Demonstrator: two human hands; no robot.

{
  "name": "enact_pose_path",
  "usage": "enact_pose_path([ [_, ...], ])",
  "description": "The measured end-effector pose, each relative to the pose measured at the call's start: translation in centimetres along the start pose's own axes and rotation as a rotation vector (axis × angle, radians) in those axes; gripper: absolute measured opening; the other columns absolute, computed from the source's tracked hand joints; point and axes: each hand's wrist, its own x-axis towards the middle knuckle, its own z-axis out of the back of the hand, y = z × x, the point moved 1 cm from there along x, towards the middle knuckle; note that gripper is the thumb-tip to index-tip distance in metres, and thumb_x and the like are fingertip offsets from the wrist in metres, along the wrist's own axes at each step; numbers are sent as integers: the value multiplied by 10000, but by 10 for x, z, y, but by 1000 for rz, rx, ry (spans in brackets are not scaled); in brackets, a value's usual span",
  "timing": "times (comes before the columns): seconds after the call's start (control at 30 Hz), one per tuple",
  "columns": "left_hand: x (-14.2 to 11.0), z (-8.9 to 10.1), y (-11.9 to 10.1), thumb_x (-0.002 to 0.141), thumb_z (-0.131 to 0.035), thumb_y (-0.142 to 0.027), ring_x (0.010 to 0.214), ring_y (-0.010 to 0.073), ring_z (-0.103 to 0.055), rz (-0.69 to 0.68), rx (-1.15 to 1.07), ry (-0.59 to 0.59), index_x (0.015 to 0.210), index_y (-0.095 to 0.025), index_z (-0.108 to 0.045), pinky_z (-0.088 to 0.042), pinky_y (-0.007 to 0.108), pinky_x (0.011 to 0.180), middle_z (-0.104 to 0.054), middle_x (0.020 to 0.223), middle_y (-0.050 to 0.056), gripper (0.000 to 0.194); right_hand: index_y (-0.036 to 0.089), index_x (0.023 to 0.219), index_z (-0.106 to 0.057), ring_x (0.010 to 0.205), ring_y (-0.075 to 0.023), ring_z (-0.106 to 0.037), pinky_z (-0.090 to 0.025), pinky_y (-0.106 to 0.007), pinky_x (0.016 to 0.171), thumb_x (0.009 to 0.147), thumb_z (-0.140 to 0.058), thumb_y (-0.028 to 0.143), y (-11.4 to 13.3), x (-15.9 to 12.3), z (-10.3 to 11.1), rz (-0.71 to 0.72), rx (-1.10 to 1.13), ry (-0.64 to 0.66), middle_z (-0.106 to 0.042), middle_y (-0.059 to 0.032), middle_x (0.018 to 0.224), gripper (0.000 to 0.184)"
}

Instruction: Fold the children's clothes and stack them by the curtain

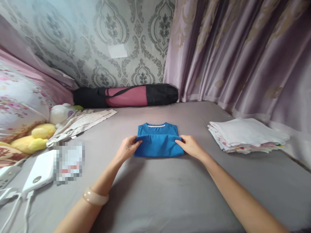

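A blue T-shirt [159, 146] lies partly folded on the grey bed sheet [160, 197], its neckline pointing away from me. Its lower part is turned up over the body, and the neck with a white inner strip shows beyond the fold. At the left end of the folded edge, my left hand [128, 147] pinches the cloth between thumb and fingers. My right hand [191, 146] grips the same edge at the right end. A pale bangle [96, 196] circles my left wrist.
Folded white cloths [246, 132] are stacked at the right. A white power bank [42, 170] with cables lies left, near a blurred-out item [70, 163]. Soft toys [34, 137] and a light cloth [82, 124] sit behind. A black and red long bag [126, 96] lies along the wall.
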Motion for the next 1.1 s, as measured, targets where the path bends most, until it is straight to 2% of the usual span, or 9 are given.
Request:
enact_pose_path([
  [0.1, 20, -7, 0, 809, -504, -405, 575, 136, -506, 46, 94, -51, 733, -178, -632, -357, 223, 524, -529, 562, -27, 272, 178, 810, -648, 710, -175, -606, -393, -236, 620, 905, -482, 367, -2, 23, -10, -105, -130, -57, -682, -46, 749, 269],
  [0.2, 36, -12, -5, 838, -478, -343, 624, 154, -551, 98, 207, -98, 728, -186, -630, -371, 240, 560, -572, 606, -3, 244, 175, 903, -650, 844, -211, -645, -408, -256, 678, 940, -445, 335, 1, 41, -17, -210, -246, -80, -709, -96, 904, 263],
  [0.3, 48, -17, -8, 868, -457, -311, 731, 194, -621, 158, 310, -134, 791, -196, -657, -415, 266, 623, -657, 728, 43, 244, 173, 1029, -645, 977, -244, -645, -428, -281, 750, 964, -405, 318, 6, 54, -22, -302, -311, -88, -696, -130, 1060, 288],
  [0.43, 61, -24, -8, 912, -419, -306, 896, 236, -662, 214, 401, -166, 917, -210, -663, -464, 291, 706, -710, 927, 93, 262, 168, 1111, -629, 1062, -261, -629, -441, -309, 822, 983, -365, 301, 10, 66, -27, -385, -330, -71, -672, -142, 1145, 322],
  [0.67, 73, -35, -11, 975, -318, -299, 1029, 248, -642, 227, 477, -185, 1085, -206, -589, -480, 320, 790, -685, 1090, 122, 307, 137, 1178, -594, 1066, -272, -638, -454, -347, 859, 1004, -312, 277, 15, 83, -28, -403, -350, -101, -673, -177, 1127, 360],
  [0.83, 80, -41, -11, 998, -261, -305, 979, 258, -655, 221, 543, -189, 1154, -190, -536, -479, 328, 755, -668, 1077, 133, 336, 108, 1188, -564, 1058, -268, -648, -455, -349, 867, 1017, -270, 253, 14, 94, -36, -413, -368, -132, -681, -196, 1093, 370],
  [1.1, 89, -49, -3, 1010, -209, -319, 905, 259, -677, 220, 620, -195, 1161, -184, -522, -480, 329, 722, -667, 1043, 143, 373, 100, 1202, -542, 1056, -273, -655, -450, -369, 894, 1027, -238, 278, 7, 103, -44, -445, -381, -153, -680, -215, 1087, 394],
])
